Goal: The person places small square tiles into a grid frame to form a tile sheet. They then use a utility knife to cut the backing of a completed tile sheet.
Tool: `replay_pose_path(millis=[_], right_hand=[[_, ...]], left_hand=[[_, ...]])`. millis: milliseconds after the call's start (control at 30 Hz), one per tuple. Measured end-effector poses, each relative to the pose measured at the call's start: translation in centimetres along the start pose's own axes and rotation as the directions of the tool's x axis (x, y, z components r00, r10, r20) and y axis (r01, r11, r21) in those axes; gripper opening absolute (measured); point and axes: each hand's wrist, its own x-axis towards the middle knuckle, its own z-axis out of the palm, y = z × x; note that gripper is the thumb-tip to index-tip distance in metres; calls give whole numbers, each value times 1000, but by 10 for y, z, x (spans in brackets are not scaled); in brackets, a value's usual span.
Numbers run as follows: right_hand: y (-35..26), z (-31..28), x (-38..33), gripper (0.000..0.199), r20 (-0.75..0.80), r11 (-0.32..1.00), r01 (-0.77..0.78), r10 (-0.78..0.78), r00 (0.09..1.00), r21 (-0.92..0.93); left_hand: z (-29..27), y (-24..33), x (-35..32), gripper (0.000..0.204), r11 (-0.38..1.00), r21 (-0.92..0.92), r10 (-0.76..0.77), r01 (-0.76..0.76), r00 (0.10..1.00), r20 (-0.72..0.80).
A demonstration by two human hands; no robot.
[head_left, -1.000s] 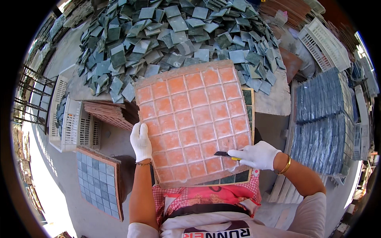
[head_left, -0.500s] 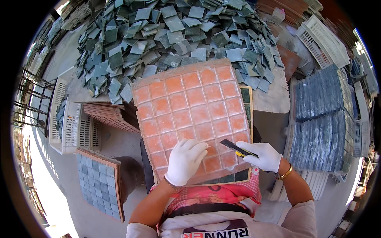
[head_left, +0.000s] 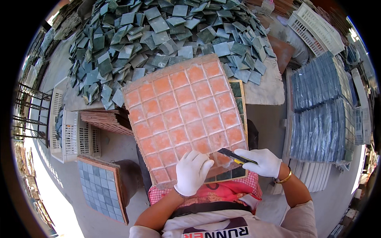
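A square board [head_left: 186,105] with a grid of orange squares and pale ridges lies tilted in front of me. Beneath it, a tray [head_left: 244,119] of dark green tiles with a light rim shows along the right and lower edges. My left hand [head_left: 192,173], white-gloved, is at the board's lower edge with fingers bent together; whether something small is between them is hidden. My right hand [head_left: 265,162], also gloved, grips a black and yellow utility knife [head_left: 240,157]. Its dark front end points left over the board's lower right part.
Beyond the board, loose green stone tiles [head_left: 158,37] are heaped on a table [head_left: 266,93]. Wrapped tile stacks [head_left: 319,119] stand at right, near a white crate [head_left: 315,29]. At left are another crate [head_left: 71,135], reddish boards [head_left: 105,119] and a blue-grey tiled panel [head_left: 99,186].
The orange board has shifted left and turned slightly, uncovering more green tiles at its lower right. My left hand has moved slightly right and down; the knife stays in my right hand.
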Motion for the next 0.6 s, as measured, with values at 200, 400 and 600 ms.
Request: replay_pose_path(millis=[200, 400, 600], right_hand=[[-20, 16, 1, 54, -29, 990, 124, -123, 992, 62], [-14, 6, -2, 53, -20, 992, 33, -36, 999, -118], [-19, -12, 24, 50, 210, 888, 63, 38, 977, -455]], left_hand=[[2, 16, -9, 18, 525, -618, -411, 585, 810, 418], [-50, -20, -39, 9, 794, -382, -475, 472, 875, 95], [-165, -109, -73, 15, 780, 260, -361, 570, 748, -557]])
